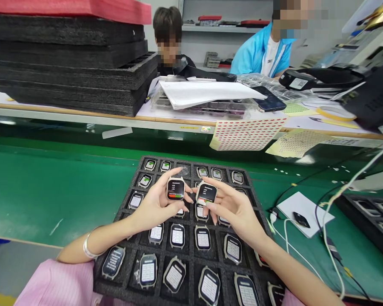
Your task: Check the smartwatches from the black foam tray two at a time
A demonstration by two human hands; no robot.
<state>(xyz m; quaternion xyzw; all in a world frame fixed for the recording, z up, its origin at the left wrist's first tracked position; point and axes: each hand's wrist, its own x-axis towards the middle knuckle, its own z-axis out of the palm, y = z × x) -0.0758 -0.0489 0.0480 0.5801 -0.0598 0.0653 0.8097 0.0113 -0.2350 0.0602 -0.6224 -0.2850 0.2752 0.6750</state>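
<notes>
My left hand (161, 195) grips a strapless smartwatch (175, 189) by its edges, its dark screen showing text and a red and green bar. A second smartwatch (207, 193) with a similar screen is held in my right hand (231, 206), the thumb at its lower edge. Both hands are raised over a black foam tray (191, 261) with square pockets. Smartwatch bodies lie in many pockets, such as a lit one (178, 236) with a white table on its screen. My hands and forearms hide some pockets.
A green bench (51, 191) carries the tray. On the right lie a white pad (304, 214) with a small black device, cables (333, 191) and another foam tray (367, 221). A shelf ahead holds stacked black foam trays (67, 63) and papers (207, 91). Two people sit beyond.
</notes>
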